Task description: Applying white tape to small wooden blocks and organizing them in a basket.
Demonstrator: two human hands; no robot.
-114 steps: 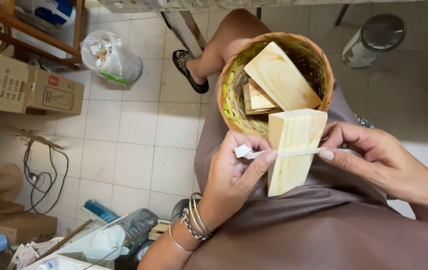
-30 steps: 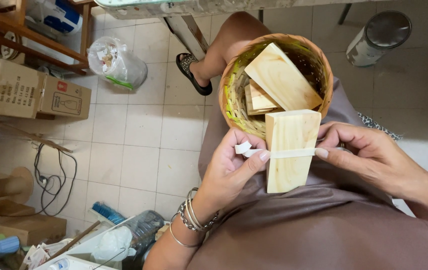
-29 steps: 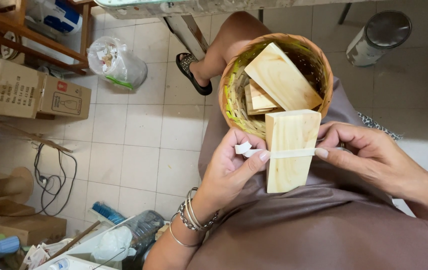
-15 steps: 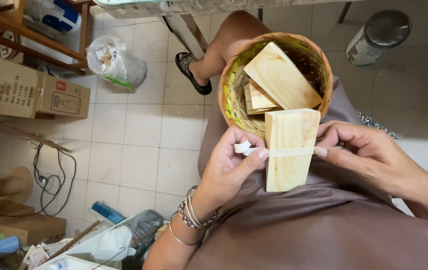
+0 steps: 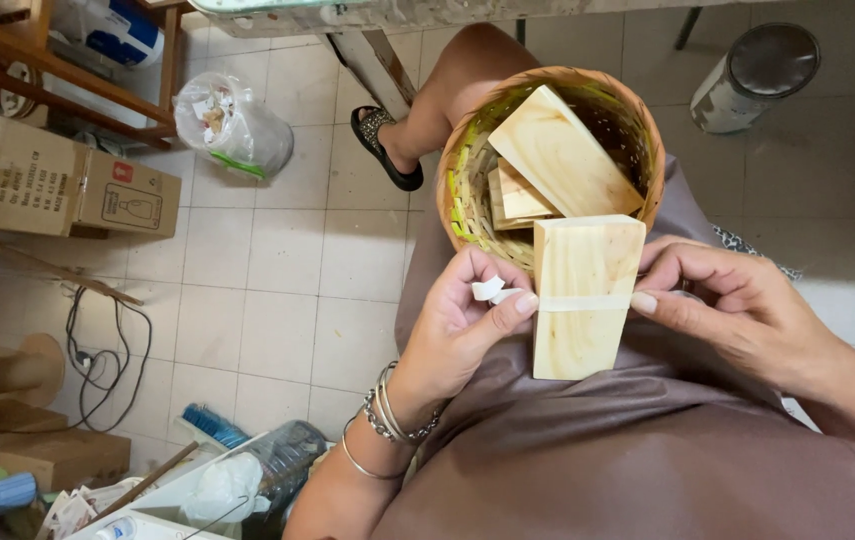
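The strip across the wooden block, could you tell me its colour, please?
White strip, seen in the head view.

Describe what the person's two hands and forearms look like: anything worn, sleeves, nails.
Both forearms are bare, with no sleeves or gloves in view. The left hand has a stack of thin silvery metal bangles at the wrist, one looser ring sitting lower on the forearm. The right hand shows no bracelet or watch on the part in view. Fingernails on both hands are short with a pale finish. No rings can be made out.

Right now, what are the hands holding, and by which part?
A pale wooden block, pinched at mid-height: left hand on its left edge, right hand on its right edge, along a pale strip across its face.
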